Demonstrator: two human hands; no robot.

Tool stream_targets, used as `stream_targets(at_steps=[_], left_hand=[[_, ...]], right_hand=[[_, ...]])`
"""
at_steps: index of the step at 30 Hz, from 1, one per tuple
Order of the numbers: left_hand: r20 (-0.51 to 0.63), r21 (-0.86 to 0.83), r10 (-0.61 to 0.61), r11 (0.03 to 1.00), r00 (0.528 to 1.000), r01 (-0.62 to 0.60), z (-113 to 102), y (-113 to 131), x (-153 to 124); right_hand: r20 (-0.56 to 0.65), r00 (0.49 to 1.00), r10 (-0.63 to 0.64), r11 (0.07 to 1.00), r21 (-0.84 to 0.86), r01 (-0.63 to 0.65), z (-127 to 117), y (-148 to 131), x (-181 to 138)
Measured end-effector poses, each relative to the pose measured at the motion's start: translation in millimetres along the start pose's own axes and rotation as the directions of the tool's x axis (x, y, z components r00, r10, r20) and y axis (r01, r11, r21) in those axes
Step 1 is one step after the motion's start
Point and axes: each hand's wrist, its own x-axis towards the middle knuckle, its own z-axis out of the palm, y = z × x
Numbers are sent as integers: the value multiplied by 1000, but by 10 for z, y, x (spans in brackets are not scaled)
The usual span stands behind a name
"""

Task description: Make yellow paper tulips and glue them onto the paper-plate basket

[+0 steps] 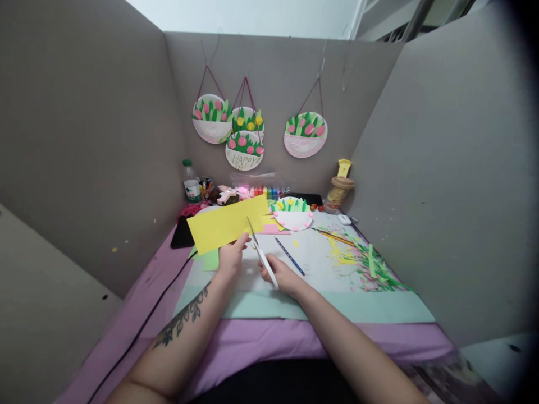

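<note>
A strip of yellow paper (223, 221) is pinched by its lower edge in my left hand (233, 255), raised above the table. My right hand (280, 273) grips a pair of white-handled scissors (266, 262), fingers wrapped round the handles. The scissor blades point up and away, overlapping the right part of the paper; whether they are cutting into it I cannot tell. On the white sheet just right of the scissors lies a dark blue patterned pencil (289, 256). Behind it rests a decorated half-plate with yellow paper flowers (293, 216).
Green and yellow paper scraps (374, 266) are heaped at the right. Flower-decorated plates (305, 134) hang on the grey back partition. A bottle (192, 182), a pink glue gun (227, 194) and a lidded cup (338, 191) stand at the back. A black cable (147, 320) runs along the left.
</note>
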Motion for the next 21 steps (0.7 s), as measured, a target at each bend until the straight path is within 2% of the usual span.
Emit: stream_targets(at_steps=[8, 21], left_hand=[[-7, -12, -29, 1000, 1000, 29, 0, -22, 15], [-22, 1, -53, 999, 998, 53, 14, 41, -21]], right_hand=[[-50, 999, -6, 998, -56, 3, 15, -34, -7], [-32, 999, 0, 1000, -24, -1, -7, -4, 5]])
